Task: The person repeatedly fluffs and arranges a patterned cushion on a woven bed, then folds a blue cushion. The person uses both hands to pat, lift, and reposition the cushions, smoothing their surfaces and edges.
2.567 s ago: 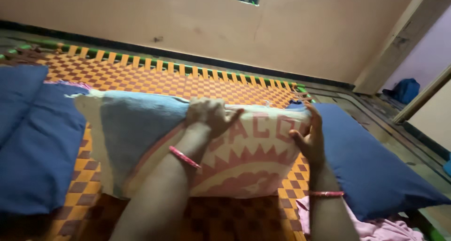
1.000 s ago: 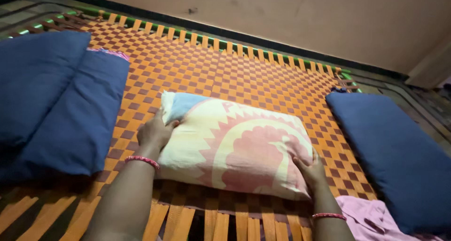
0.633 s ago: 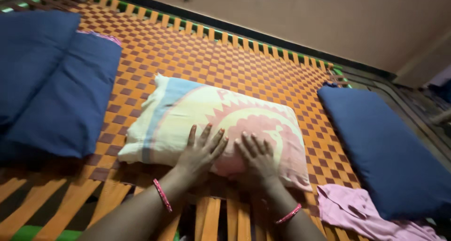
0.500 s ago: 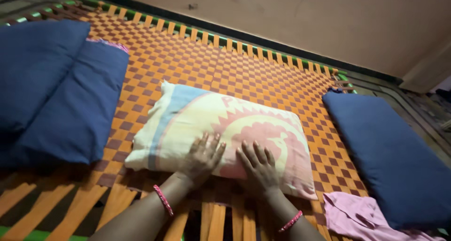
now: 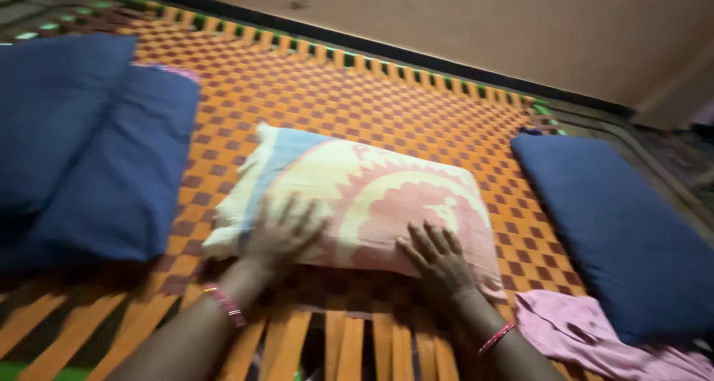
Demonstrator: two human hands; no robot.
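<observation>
A cream pillow (image 5: 372,195) with a red-pink pattern and a pale blue stripe lies on the orange and brown woven cot (image 5: 349,106). My left hand (image 5: 279,232) rests flat on the pillow's near left part, fingers spread. My right hand (image 5: 440,256) lies flat on its near right part, fingers apart. Neither hand grips anything. Both wrists wear pink bangles. The picture is blurred by motion.
Two dark blue pillows (image 5: 89,143) are stacked at the left of the cot. Another dark blue pillow (image 5: 621,225) lies at the right, with a pink cloth (image 5: 595,340) at its near end. A beige wall (image 5: 483,24) runs behind the cot.
The pillow was lowered from a lifted hold onto the cot. Both hands came to its near middle and pressed flat; now they have slid apart, left hand leftward, right hand rightward.
</observation>
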